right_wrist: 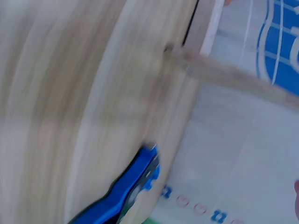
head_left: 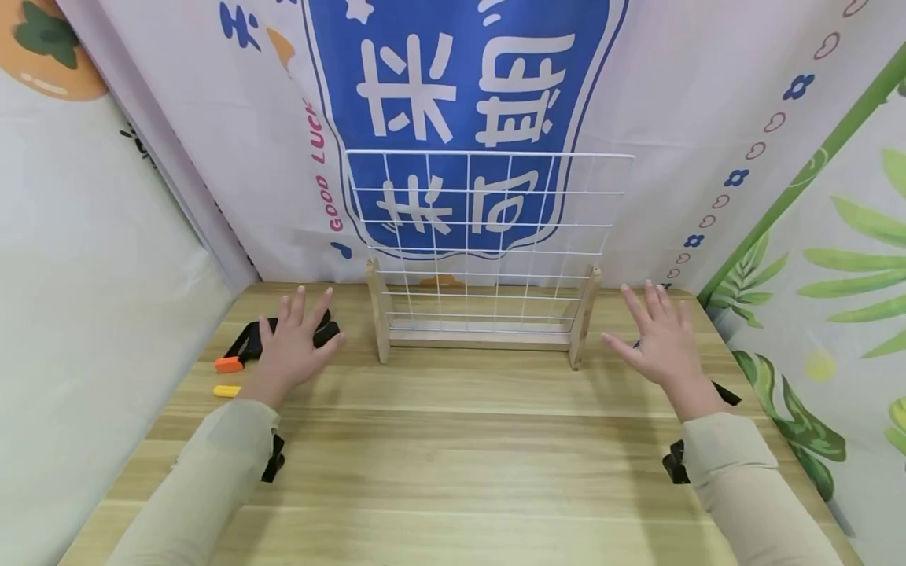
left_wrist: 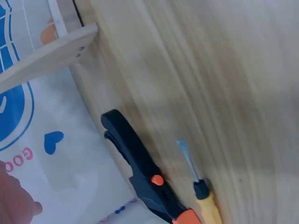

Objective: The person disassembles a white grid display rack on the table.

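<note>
Both hands hover over the wooden table with fingers spread, and neither holds anything. My left hand [head_left: 286, 342] is above a black tool [head_left: 248, 342] with a trigger-like handle and an orange end, partly hidden by the hand. Beside that tool is a screwdriver [left_wrist: 208, 205] with a yellow handle and a flat metal tip. My right hand [head_left: 661, 346] covers most of a blue-and-black hand tool [right_wrist: 124, 189], whose lower end is cut off in the right wrist view. Between the hands, farther back, stands a white wire grid [head_left: 467, 224] in a wooden stand [head_left: 481, 339].
A printed cloth [head_left: 672, 118] hangs right behind the table's back edge, with further cloths at both sides. Black straps [head_left: 675, 462] show at both wrists. The wooden tabletop [head_left: 460, 456] stretches between the forearms.
</note>
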`<state>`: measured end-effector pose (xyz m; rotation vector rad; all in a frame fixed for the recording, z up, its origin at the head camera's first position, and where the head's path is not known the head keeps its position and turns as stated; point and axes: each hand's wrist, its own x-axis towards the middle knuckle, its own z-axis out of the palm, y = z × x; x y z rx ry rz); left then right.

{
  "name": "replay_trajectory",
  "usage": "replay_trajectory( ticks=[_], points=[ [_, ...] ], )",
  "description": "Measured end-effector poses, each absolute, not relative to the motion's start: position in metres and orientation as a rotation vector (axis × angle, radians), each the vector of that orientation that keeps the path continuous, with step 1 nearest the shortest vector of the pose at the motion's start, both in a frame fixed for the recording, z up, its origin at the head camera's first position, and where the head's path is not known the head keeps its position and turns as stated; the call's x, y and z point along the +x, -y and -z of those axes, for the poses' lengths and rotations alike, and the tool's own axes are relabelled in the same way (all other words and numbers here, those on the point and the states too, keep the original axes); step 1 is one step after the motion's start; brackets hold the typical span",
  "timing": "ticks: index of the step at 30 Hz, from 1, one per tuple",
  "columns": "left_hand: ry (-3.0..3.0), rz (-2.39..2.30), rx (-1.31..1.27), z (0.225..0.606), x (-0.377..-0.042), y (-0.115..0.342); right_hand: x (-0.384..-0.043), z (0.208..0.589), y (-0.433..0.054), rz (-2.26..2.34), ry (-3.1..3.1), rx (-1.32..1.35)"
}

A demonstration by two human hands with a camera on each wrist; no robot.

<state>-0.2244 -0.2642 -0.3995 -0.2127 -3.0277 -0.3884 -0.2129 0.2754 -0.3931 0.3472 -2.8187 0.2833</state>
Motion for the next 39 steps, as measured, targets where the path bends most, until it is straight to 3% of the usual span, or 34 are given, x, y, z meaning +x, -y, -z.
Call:
replay_trajectory(
  ticks=[15, 39],
  points=[
    [2.897, 0.937, -0.306, 0.394, -0.253, 0.238, -0.223, 0.402, -0.201, -0.558, 2.554, 0.593],
    [2.803, 1.217, -0.168, 0.395, -0.272, 0.217, -0.248, 0.426, -0.129, -0.832, 2.643, 0.442]
  ],
)
